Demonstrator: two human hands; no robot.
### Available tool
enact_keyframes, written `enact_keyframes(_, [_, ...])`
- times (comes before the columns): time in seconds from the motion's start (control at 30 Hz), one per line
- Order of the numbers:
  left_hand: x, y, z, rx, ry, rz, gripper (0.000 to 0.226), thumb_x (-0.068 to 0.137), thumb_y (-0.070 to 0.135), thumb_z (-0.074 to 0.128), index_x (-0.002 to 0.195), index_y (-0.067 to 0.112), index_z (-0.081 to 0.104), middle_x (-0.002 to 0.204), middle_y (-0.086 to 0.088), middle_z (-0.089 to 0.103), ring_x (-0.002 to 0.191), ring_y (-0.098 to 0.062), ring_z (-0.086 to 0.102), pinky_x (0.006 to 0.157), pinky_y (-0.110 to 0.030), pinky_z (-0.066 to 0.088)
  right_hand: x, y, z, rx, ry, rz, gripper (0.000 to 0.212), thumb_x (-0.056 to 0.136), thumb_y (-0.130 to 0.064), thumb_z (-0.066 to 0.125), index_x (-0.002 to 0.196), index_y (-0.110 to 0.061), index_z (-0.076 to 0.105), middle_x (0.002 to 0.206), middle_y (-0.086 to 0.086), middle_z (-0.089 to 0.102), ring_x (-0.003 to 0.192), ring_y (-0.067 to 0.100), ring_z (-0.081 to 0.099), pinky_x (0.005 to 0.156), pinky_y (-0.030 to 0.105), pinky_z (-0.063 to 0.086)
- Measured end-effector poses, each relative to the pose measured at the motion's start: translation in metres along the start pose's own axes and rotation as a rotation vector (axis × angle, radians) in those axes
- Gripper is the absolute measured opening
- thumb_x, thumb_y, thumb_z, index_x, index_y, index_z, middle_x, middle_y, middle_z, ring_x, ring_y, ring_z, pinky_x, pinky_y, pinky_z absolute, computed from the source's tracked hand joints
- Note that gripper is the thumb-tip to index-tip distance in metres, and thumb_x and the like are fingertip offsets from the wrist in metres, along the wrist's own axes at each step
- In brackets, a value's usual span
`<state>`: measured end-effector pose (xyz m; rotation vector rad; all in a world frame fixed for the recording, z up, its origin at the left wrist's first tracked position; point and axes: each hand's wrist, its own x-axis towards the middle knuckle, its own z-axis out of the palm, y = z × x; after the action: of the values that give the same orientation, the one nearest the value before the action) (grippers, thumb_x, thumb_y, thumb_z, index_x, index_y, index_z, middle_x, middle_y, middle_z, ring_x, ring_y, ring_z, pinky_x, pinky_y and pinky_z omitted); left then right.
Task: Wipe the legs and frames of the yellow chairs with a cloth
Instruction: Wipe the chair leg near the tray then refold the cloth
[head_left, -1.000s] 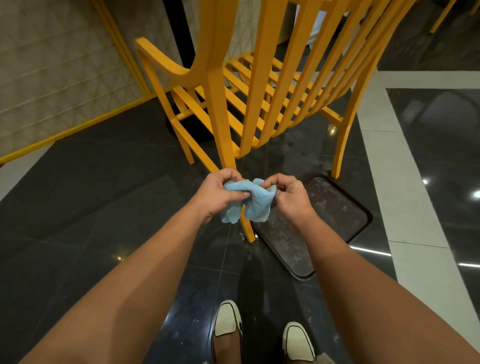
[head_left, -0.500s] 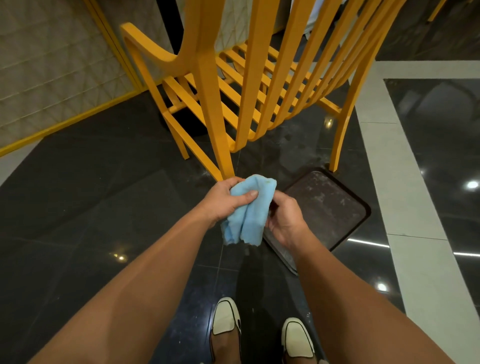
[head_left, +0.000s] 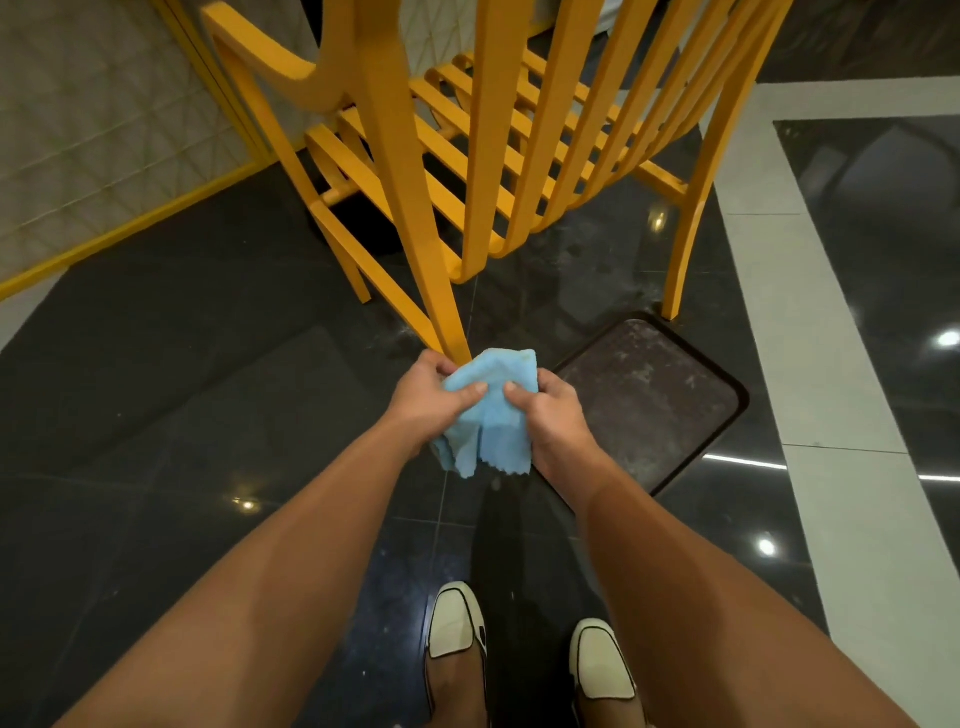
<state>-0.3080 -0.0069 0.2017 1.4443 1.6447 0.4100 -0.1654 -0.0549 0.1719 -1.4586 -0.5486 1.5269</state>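
You held a soft, matt blue cloth (head_left: 491, 421) with zigzag-cut edges before a chair (head_left: 400, 208) painted smooth satin yellow. The dark stone-look floor (head_left: 156, 415) was polished to a mirror gloss, while the dark tray (head_left: 660, 405) on it looked dull, scuffed and blotched.

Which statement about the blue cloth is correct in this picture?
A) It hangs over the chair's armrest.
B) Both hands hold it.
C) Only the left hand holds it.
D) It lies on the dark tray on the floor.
B: the left hand and the right hand both grip the blue cloth, close to the lower end of the yellow chair leg.
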Motion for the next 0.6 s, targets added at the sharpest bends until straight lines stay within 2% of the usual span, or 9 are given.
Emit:
enact_keyframes(0.13, [0.007, -0.001, 0.0, -0.038, 0.055, 0.008, 0.035, 0.082, 0.035, 0.073, 0.109, 0.018, 0.057, 0.105, -0.001, 0.064, 0.096, -0.019, 0.062, 0.084, -0.04, 0.055, 0.005, 0.002, -0.001, -0.014, 0.103, 0.047, 0.028, 0.093, -0.027, 0.058, 0.121, -0.021, 0.055, 0.115, 0.004, 0.065, 0.1, 0.027, 0.066, 0.088, 0.053, 0.054])
enact_keyframes(0.27, [0.013, 0.0, 0.0, -0.051, 0.228, 0.021, 0.031, 0.084, 0.029, 0.073, 0.108, 0.015, 0.06, 0.092, 0.002, 0.065, 0.089, -0.016, 0.063, 0.082, -0.034, 0.054, 0.005, 0.009, 0.0, -0.05, 0.183, 0.067, 0.029, 0.096, -0.028, 0.054, 0.124, -0.023, 0.049, 0.117, 0.004, 0.06, 0.099, 0.023, 0.063, 0.091, 0.051, 0.053])
enact_keyframes(0.43, [0.018, 0.002, 0.0, -0.055, 0.344, 0.148, 0.037, 0.087, 0.02, 0.069, 0.122, 0.016, 0.06, 0.107, 0.0, 0.066, 0.098, -0.013, 0.063, 0.091, -0.029, 0.052, 0.008, 0.015, 0.004, -0.212, 0.282, 0.012, 0.034, 0.096, -0.03, 0.052, 0.128, -0.019, 0.045, 0.121, 0.006, 0.055, 0.104, 0.022, 0.058, 0.095, 0.046, 0.051])
enact_keyframes(0.6, [0.021, 0.005, 0.003, -0.07, 0.397, 0.232, 0.026, 0.089, 0.014, 0.066, 0.114, 0.015, 0.062, 0.104, 0.002, 0.066, 0.096, -0.01, 0.061, 0.081, -0.018, 0.047, 0.009, 0.022, 0.015, -0.309, 0.29, -0.033, 0.026, 0.096, -0.026, 0.052, 0.12, -0.016, 0.049, 0.119, 0.006, 0.057, 0.108, 0.024, 0.057, 0.091, 0.042, 0.05])
